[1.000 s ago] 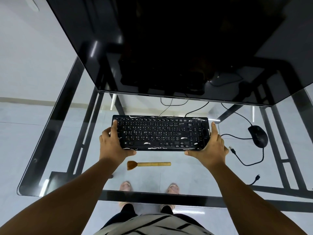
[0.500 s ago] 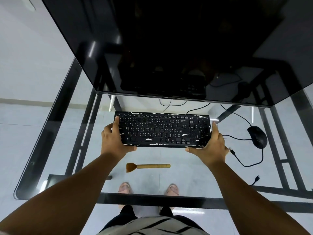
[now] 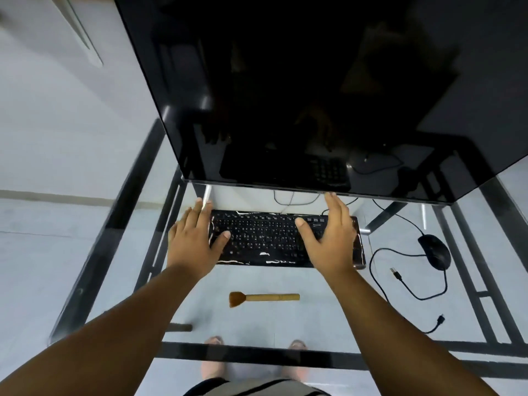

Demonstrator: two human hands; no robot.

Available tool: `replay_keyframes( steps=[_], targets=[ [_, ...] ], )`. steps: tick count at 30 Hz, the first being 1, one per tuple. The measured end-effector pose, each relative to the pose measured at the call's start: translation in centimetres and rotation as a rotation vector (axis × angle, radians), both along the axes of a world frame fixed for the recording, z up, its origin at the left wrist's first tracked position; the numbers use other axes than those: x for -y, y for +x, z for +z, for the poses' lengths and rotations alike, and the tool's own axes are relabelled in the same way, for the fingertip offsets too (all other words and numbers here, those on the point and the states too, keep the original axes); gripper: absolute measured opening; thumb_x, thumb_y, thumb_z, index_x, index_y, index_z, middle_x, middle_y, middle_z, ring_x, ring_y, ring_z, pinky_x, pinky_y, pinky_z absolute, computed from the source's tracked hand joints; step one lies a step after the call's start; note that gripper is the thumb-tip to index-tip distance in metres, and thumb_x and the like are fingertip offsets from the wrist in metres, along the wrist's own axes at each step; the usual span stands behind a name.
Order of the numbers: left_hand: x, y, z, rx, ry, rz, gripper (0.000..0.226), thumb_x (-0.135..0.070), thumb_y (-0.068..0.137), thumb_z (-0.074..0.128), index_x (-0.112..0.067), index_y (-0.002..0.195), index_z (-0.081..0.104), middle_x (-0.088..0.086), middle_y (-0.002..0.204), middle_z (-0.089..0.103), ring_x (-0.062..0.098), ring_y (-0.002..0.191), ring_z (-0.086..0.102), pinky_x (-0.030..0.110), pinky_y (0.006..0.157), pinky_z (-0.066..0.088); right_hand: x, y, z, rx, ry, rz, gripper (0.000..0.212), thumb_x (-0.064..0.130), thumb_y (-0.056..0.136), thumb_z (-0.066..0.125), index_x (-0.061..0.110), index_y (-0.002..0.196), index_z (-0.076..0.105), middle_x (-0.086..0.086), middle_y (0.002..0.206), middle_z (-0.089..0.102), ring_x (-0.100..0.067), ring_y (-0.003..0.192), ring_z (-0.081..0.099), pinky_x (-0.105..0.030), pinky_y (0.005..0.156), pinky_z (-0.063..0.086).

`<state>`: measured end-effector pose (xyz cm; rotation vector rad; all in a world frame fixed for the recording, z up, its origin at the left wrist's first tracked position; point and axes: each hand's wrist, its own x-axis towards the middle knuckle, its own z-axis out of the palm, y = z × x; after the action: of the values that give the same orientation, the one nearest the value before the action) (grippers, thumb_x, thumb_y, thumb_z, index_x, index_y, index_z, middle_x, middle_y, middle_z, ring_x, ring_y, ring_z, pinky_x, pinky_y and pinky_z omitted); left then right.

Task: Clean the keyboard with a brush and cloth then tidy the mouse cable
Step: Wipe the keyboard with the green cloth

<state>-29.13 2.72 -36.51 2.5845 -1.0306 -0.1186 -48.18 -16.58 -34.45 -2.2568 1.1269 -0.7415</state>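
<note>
A big dark monitor (image 3: 314, 90) hangs over the far side of the glass desk (image 3: 285, 321), just beyond both hands' fingertips. Under the hands lies the black keyboard (image 3: 265, 238), flat on the glass and streaked with white marks along its edges. The left hand (image 3: 197, 238) is spread wide and flat over the keyboard's left end, thumb resting on the keys, fingers reaching past the far corner. The right hand (image 3: 328, 238) is open just the same, palm down across the right part of the keyboard, gripping nothing. Off to the right of the right hand sits the black mouse (image 3: 434, 251), well apart from the keyboard, its cable (image 3: 380, 270) looping loose across the glass between them. Nearer the person than both hands, roughly between the wrists, lies the wooden brush (image 3: 264, 298), bristles pointing left, touched by neither hand.
</note>
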Motion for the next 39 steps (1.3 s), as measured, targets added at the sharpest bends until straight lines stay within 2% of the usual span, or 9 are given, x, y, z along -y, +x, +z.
replay_keyframes(
  steps=[3, 8, 12, 16, 20, 24, 29, 34, 39],
  targets=[
    [-0.7, 2.1, 3.0, 0.109, -0.063, -0.009, 0.073, -0.062, 0.091, 0.030, -0.024, 0.152, 0.018, -0.004, 0.161, 0.016, 0.018, 0.147, 0.016, 0.044, 0.116, 0.017, -1.1, 3.9, 3.8, 0.120, -0.061, 0.079, 0.072, 0.056, 0.087, 0.056, 0.018, 0.146, 0.038, 0.001, 0.153, 0.035, -0.016, 0.141, 0.034, -0.054, 0.109, 0.035],
    [-2.3, 6.6, 9.9, 0.242, -0.200, 0.027, 0.068, -0.056, 0.094, 0.030, -0.023, 0.152, 0.018, -0.003, 0.160, 0.016, 0.016, 0.147, 0.015, 0.043, 0.118, 0.014, -3.8, 9.8, 10.8, 0.232, -0.177, 0.190, 0.069, 0.052, 0.090, 0.057, 0.021, 0.148, 0.035, 0.004, 0.156, 0.028, -0.014, 0.142, 0.030, -0.050, 0.113, 0.029],
    [-4.2, 11.0, 15.9, 0.354, -0.293, 0.051, 0.063, -0.051, 0.097, 0.033, -0.024, 0.152, 0.018, -0.004, 0.161, 0.013, 0.014, 0.148, 0.011, 0.042, 0.118, 0.011, -6.2, 14.8, 16.6, 0.335, -0.321, 0.255, 0.068, 0.048, 0.091, 0.057, 0.020, 0.148, 0.034, 0.002, 0.157, 0.026, -0.017, 0.141, 0.032, -0.048, 0.110, 0.035],
    [-5.5, 15.3, 20.9, 0.457, -0.354, 0.077, 0.063, -0.052, 0.094, 0.031, -0.026, 0.151, 0.021, -0.003, 0.161, 0.015, 0.017, 0.147, 0.013, 0.044, 0.117, 0.014, -7.7, 19.4, 21.4, 0.386, -0.473, 0.288, 0.068, 0.047, 0.090, 0.058, 0.020, 0.148, 0.036, -0.002, 0.157, 0.028, -0.024, 0.141, 0.033, -0.048, 0.108, 0.037],
    [-6.1, 19.3, 24.8, 0.509, -0.427, 0.113, 0.064, -0.051, 0.094, 0.031, -0.027, 0.152, 0.018, -0.006, 0.161, 0.012, 0.015, 0.148, 0.009, 0.045, 0.117, 0.014, -8.7, 23.8, 26.3, 0.406, -0.606, 0.307, 0.070, 0.049, 0.088, 0.059, 0.023, 0.149, 0.035, -0.002, 0.159, 0.026, -0.023, 0.143, 0.029, -0.042, 0.108, 0.034],
    [-5.7, 23.1, 27.2, 0.535, -0.463, 0.159, 0.065, -0.051, 0.094, 0.029, -0.026, 0.152, 0.018, -0.007, 0.161, 0.013, 0.012, 0.148, 0.008, 0.044, 0.117, 0.011, -9.1, 28.5, 30.8, 0.331, -0.680, 0.327, 0.072, 0.056, 0.089, 0.049, 0.029, 0.151, 0.027, 0.003, 0.162, 0.017, -0.022, 0.146, 0.021, -0.040, 0.109, 0.030],
    [-4.5, 27.0, 28.0, 0.544, -0.436, 0.184, 0.066, -0.052, 0.093, 0.020, -0.024, 0.153, 0.018, -0.005, 0.161, 0.012, 0.013, 0.148, 0.006, 0.044, 0.118, 0.007, -8.9, 35.3, 33.8, 0.148, -0.642, 0.329, 0.075, 0.057, 0.087, 0.048, 0.032, 0.152, 0.019, 0.001, 0.162, 0.015, -0.028, 0.142, 0.025, -0.047, 0.107, 0.036],
    [-3.6, 30.2, 26.9, 0.495, -0.384, 0.188, 0.069, -0.054, 0.091, 0.009, -0.025, 0.154, 0.010, -0.008, 0.161, 0.002, 0.008, 0.147, -0.005, 0.043, 0.118, 0.004, -9.0, 41.2, 34.2, -0.083, -0.496, 0.378, 0.075, 0.058, 0.087, 0.050, 0.032, 0.151, 0.019, 0.000, 0.162, 0.011, -0.035, 0.138, 0.029, -0.049, 0.107, 0.034],
    [-3.6, 32.0, 25.2, 0.433, -0.331, 0.203, 0.073, -0.055, 0.087, -0.003, -0.026, 0.153, 0.004, -0.010, 0.160, -0.005, 0.006, 0.145, -0.011, 0.041, 0.118, -0.001, -8.5, 45.0, 32.9, -0.320, -0.268, 0.382, 0.074, 0.062, 0.089, 0.046, 0.034, 0.151, 0.019, 0.000, 0.162, 0.010, -0.039, 0.141, 0.025, -0.052, 0.109, 0.032]
  ],
)
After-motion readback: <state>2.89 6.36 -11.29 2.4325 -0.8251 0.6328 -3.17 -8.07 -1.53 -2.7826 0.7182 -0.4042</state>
